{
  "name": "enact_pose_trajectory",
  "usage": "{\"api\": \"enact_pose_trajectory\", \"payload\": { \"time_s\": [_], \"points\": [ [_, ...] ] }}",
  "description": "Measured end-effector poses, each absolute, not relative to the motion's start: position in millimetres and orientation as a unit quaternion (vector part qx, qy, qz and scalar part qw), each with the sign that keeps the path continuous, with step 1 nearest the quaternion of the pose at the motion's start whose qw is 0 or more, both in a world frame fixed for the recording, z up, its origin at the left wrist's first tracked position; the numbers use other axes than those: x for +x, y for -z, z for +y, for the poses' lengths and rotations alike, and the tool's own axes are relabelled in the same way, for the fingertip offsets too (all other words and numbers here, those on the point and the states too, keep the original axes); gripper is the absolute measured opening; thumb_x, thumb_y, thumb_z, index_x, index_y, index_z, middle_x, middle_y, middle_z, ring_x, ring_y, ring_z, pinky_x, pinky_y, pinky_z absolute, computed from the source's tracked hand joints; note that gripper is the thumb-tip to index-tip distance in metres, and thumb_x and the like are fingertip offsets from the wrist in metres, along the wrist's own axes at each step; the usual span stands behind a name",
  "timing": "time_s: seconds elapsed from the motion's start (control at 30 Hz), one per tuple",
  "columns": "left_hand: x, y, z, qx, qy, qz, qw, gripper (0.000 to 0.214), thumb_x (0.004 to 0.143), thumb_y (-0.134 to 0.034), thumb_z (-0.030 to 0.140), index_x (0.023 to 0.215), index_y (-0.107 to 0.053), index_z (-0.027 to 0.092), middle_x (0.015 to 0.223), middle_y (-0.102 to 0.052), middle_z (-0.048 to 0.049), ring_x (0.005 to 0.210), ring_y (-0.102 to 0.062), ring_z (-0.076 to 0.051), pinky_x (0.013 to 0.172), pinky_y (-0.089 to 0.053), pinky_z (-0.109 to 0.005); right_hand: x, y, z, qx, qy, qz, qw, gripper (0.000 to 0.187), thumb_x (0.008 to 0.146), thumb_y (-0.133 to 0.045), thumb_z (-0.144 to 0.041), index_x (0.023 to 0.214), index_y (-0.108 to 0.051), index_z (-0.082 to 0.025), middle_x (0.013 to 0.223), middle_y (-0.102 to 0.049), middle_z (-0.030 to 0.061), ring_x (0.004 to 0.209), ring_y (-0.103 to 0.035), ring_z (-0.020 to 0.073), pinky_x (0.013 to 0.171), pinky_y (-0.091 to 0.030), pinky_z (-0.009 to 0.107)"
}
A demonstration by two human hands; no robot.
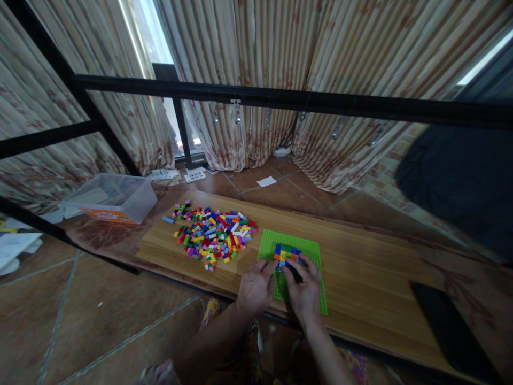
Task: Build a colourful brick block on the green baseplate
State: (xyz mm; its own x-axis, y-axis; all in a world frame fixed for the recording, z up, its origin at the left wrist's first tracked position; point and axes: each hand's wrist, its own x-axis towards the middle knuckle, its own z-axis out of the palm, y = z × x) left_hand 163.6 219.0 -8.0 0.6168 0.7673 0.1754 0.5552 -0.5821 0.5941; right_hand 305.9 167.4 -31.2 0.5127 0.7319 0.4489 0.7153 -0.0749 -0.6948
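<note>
A bright green studded baseplate (313, 248) lies on the wooden board. On it stands a small build of toy bricks (283, 253) in blue, green, yellow and orange. My left hand (256, 286) is at the build's left front side, its bent fingers and thumb against the bricks. From the right, my right hand (306, 286) reaches over the plate with fingers curled onto the build's right front part. Both hands seem closed on the build, though the fingers hide its front edge. A large pile of loose toy bricks (216, 232) in many colours spreads to the left of the plate.
The wooden board (368, 283) carries the bricks. A clear plastic box (140, 200) with an orange label stands beyond its left end. A dark flat panel (452, 326) lies at the right. A black metal bar (280, 99) crosses in front of the curtains (256, 48).
</note>
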Motion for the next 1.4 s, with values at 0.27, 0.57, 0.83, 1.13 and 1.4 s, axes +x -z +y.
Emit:
{"api": "enact_pose_trajectory", "payload": {
  "time_s": [0.27, 0.57, 0.83, 1.13, 1.4],
  "points": [
    [163.9, 15.1, 216.4, 0.895, -0.181, 0.370, 0.171, 0.050, 0.090, -0.043, 0.018, 0.139, -0.046, 0.025, 0.118, -0.058, -0.0098, 0.103, -0.059, -0.024, 0.091, -0.052, -0.037, 301.1, 33.5, 163.0, -0.723, 0.041, -0.538, 0.431, 0.028, 0.093, -0.048, -0.030, 0.101, -0.073, -0.025, 0.128, -0.054, 0.0103, 0.118, -0.048, 0.0252, 0.096, -0.042, 0.047],
    [167.6, 18.9, 213.9, 0.907, -0.167, 0.375, 0.093, 0.049, 0.089, -0.045, 0.016, 0.137, -0.047, 0.024, 0.118, -0.059, -0.0100, 0.100, -0.061, -0.024, 0.085, -0.056, -0.038, 299.2, 37.0, 165.0, -0.730, 0.092, -0.550, 0.395, 0.028, 0.093, -0.046, -0.027, 0.099, -0.073, -0.023, 0.128, -0.055, 0.0113, 0.115, -0.050, 0.0257, 0.093, -0.042, 0.046],
    [170.7, 12.8, 215.6, 0.914, -0.147, 0.369, 0.089, 0.045, 0.090, -0.045, 0.017, 0.135, -0.048, 0.022, 0.116, -0.060, -0.0095, 0.096, -0.062, -0.022, 0.083, -0.056, -0.035, 296.8, 38.3, 165.4, -0.744, 0.098, -0.550, 0.366, 0.029, 0.093, -0.046, -0.029, 0.099, -0.074, -0.024, 0.125, -0.058, 0.0111, 0.111, -0.049, 0.0269, 0.091, -0.040, 0.047],
    [165.4, 26.2, 211.3, 0.875, -0.264, 0.384, 0.133, 0.048, 0.093, -0.042, 0.019, 0.140, -0.036, 0.018, 0.118, -0.061, -0.0110, 0.104, -0.060, -0.022, 0.090, -0.052, -0.037, 302.4, 35.7, 161.0, -0.733, 0.077, -0.499, 0.456, 0.033, 0.094, -0.044, -0.033, 0.112, -0.067, -0.017, 0.122, -0.058, 0.0140, 0.116, -0.051, 0.0250, 0.097, -0.041, 0.046],
    [162.6, 25.2, 208.7, 0.874, -0.251, 0.381, 0.169, 0.010, 0.091, -0.043, 0.018, 0.091, -0.053, 0.019, 0.092, -0.061, -0.0044, 0.085, -0.059, -0.017, 0.079, -0.052, -0.030, 307.3, 38.4, 159.1, -0.720, 0.082, -0.488, 0.486, 0.032, 0.092, -0.048, -0.039, 0.102, -0.068, -0.015, 0.107, -0.066, 0.0138, 0.105, -0.057, 0.0248, 0.093, -0.043, 0.043]
  ]
}}
